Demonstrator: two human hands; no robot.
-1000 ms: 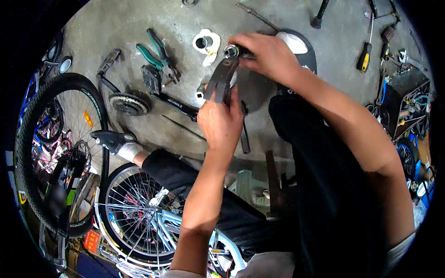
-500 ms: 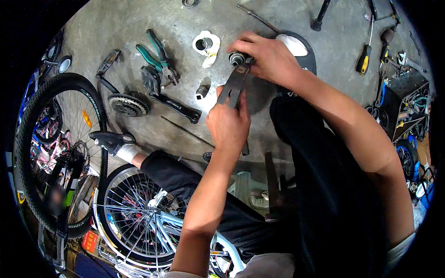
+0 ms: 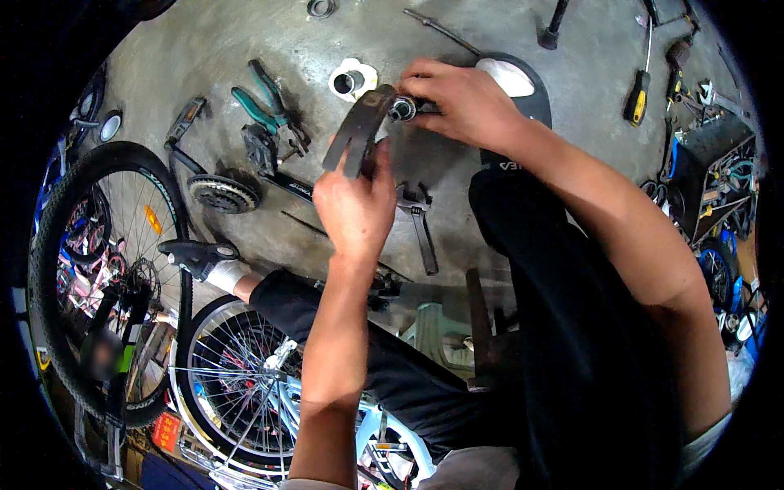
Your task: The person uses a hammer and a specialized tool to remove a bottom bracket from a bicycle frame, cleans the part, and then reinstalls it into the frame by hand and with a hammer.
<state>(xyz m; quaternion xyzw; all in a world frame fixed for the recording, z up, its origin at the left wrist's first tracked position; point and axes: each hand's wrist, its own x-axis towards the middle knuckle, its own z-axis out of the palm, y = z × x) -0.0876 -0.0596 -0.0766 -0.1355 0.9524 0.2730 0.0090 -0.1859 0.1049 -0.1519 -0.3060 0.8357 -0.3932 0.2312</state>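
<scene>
My left hand (image 3: 357, 208) is closed round a claw hammer (image 3: 360, 129), its forked end close to my fingers and its other end pointing away from me. Most of the handle is hidden by the hand. Just right of the hammer head, my right hand (image 3: 461, 98) grips a round metal bicycle part (image 3: 402, 109) with a ringed end, probably a bottom bracket. The hammer head overlaps the part's left side in view; whether they touch I cannot tell. Beyond them, a dark metal cup (image 3: 349, 82) rests on a white scrap. An adjustable wrench (image 3: 420, 229) lies below my hands.
Green-handled pliers (image 3: 265, 102) and a crankset (image 3: 224, 192) lie on the concrete floor (image 3: 359, 33) at left. A screwdriver (image 3: 638, 102) lies at right, near a tool box (image 3: 710, 155). Bicycle wheels (image 3: 41, 261) stand at left, and my shoe (image 3: 196, 255) is beside them.
My left hand and the hammer have swung left, uncovering the adjustable wrench on the floor. The right hand has shifted slightly left, still holding the round metal part, whose end is turned differently.
</scene>
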